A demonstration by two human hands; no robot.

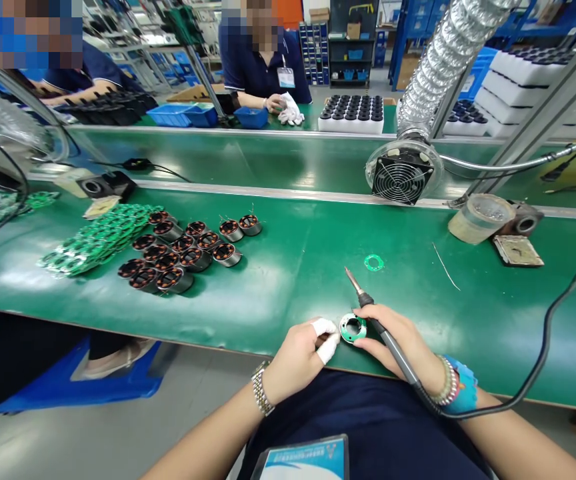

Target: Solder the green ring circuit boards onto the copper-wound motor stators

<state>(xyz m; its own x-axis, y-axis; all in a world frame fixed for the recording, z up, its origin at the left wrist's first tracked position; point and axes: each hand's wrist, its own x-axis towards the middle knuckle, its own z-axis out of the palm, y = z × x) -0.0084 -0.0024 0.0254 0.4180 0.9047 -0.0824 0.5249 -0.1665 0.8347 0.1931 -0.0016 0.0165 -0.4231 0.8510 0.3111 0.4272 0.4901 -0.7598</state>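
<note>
Near the table's front edge, a round part with a green ring board on top (pixel 353 329) sits between my hands. My right hand (pixel 403 340) has thumb and fingertips on its right side and also holds a soldering iron (pixel 393 350), whose tip points up and to the left, away from the part. My left hand (pixel 304 353), with white covers on two fingertips, is closed at the part's left side; whether it pinches anything is too small to tell. Beyond the iron tip a loose green ring board (pixel 374 263) lies flat on the table.
Wound motor cores (pixel 171 257) stand in a group at left, beside stacked green boards (pixel 101 240). A fan (pixel 403 179) hangs at the back. At right are a plastic cup (pixel 481 219), a sponge tray (pixel 518 251) and solder wire (pixel 447 267). A person sits across the bench.
</note>
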